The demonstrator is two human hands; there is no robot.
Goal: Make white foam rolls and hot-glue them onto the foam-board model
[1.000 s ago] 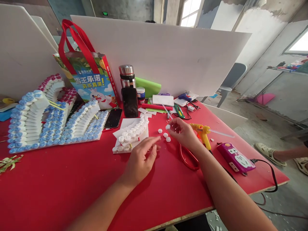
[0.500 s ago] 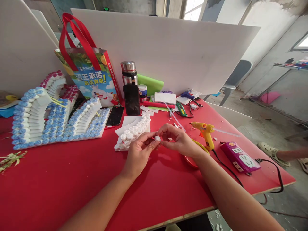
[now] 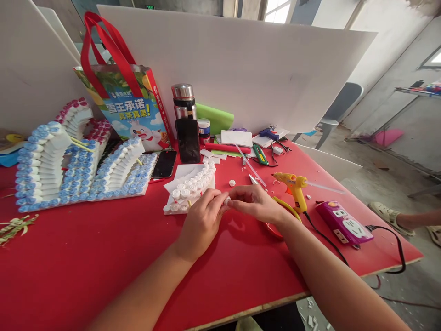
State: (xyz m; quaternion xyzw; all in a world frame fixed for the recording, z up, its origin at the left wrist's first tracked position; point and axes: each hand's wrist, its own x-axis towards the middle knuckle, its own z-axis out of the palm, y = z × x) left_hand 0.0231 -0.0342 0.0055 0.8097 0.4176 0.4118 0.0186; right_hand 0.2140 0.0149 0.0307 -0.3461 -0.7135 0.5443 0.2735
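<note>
Between the fingertips of my left hand (image 3: 201, 223) and my right hand (image 3: 255, 203) is a small white rosette (image 3: 226, 201), pinched from both sides and partly covered by the fingers. Just beyond the hands, a loose white rosette (image 3: 232, 183) lies on the red table (image 3: 220, 285). To the left of my fingers stands a small white board piece (image 3: 172, 209) lined with rows of similar white rosettes (image 3: 193, 185). Part of it is hidden behind my left hand. Scissors with yellow handles (image 3: 287, 209) lie beside my right wrist, partly covered.
A yellow glue gun (image 3: 294, 188) and a purple power strip (image 3: 344, 223) with cords sit at right. Board pieces with blue rosettes (image 3: 82, 172) fill the left side. A bag (image 3: 134, 108), steel flask (image 3: 183, 99), black phone (image 3: 188, 141) and green cutter (image 3: 261, 155) stand or lie behind.
Both hands have dropped slightly, their fingers closing further over the rosette. The loose rosette on the table, earlier hidden by my hands, now shows. The view has shifted slightly.
</note>
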